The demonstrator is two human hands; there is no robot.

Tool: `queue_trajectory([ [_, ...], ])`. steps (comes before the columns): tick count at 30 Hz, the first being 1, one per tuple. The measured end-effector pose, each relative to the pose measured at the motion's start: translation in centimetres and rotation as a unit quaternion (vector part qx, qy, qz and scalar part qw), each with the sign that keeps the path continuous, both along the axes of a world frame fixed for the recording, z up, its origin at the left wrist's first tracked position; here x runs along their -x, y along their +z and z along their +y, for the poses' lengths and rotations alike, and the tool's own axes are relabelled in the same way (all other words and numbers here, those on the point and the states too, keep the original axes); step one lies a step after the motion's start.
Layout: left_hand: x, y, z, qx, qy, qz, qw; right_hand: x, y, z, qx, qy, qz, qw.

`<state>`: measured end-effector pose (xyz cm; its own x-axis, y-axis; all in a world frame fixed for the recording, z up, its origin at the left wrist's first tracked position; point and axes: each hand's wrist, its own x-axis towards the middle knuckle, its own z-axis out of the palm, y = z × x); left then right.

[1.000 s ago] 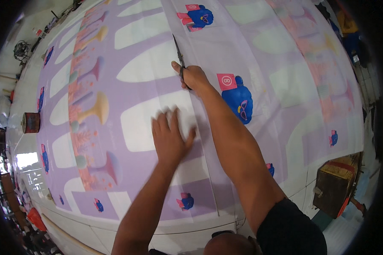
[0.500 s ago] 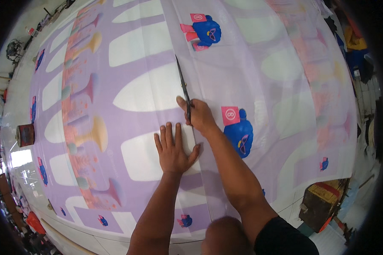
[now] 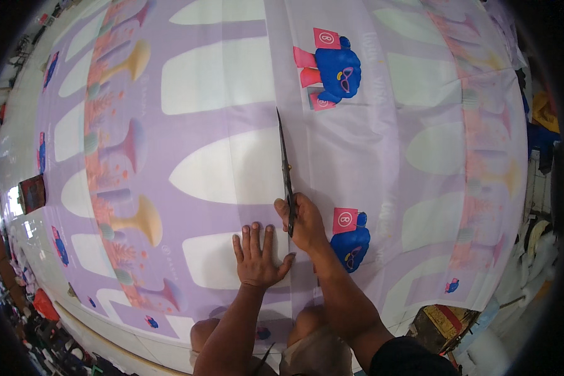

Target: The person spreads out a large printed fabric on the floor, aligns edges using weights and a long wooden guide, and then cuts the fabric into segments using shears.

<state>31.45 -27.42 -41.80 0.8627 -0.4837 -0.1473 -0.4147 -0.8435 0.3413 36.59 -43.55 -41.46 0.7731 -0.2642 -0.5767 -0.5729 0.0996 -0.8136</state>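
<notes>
We see our right hand [image 3: 306,220] closed around the handles of a pair of long dark scissors [image 3: 286,169], fingers wrapped tight so the grip hides the handles. The blades point away from us and lie nearly together along the lilac printed fabric [image 3: 370,144], in line with a lengthwise edge or crease that runs up the middle of the cloth.

Our left hand [image 3: 257,257] lies flat on the fabric just beside the right one, palm down, fingers spread and straight, holding nothing; its thumb almost touches the right wrist. It rests on one of the pale oval shapes printed on the cloth.

The fabric covers the whole desk and carries rows of white ovals, bands of goblet-like shapes in peach and mauve, and blue cartoon figures [image 3: 335,69] with pink tags. One such figure [image 3: 351,241] sits just right of our right hand. Our knees [image 3: 307,326] show below the fabric's near edge.
</notes>
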Motion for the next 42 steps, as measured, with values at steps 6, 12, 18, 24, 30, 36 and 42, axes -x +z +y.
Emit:
queue_trajectory([
  [6,0.1,-0.4,0.0,0.001,-0.001,-0.027,1.000,-1.6,0.1,-0.4,0.008,0.001,-0.016,1.000],
  [12,0.2,-0.2,0.0,-0.004,-0.002,-0.010,1.000,-1.7,0.1,-0.9,0.005,0.003,-0.008,1.000],
  [18,0.3,-0.6,0.1,-0.001,-0.005,-0.022,1.000,-1.3,-0.6,-0.6,0.021,-0.001,-0.011,1.000],
  [24,0.4,-0.4,0.2,-0.008,-0.002,0.003,1.000,-1.5,0.1,-0.5,0.048,0.002,-0.008,0.999],
  [30,0.5,-0.5,0.2,0.007,-0.004,-0.019,1.000,-4.0,-1.1,-1.1,0.082,0.002,-0.029,0.996],
  [36,0.3,-0.6,0.1,0.015,0.000,-0.030,0.999,-11.2,0.6,-2.9,0.040,-0.014,-0.005,0.999],
  [42,0.4,-0.7,0.4,0.012,-0.003,-0.021,1.000,-12.1,0.4,-2.9,0.037,-0.027,-0.013,0.999],
])
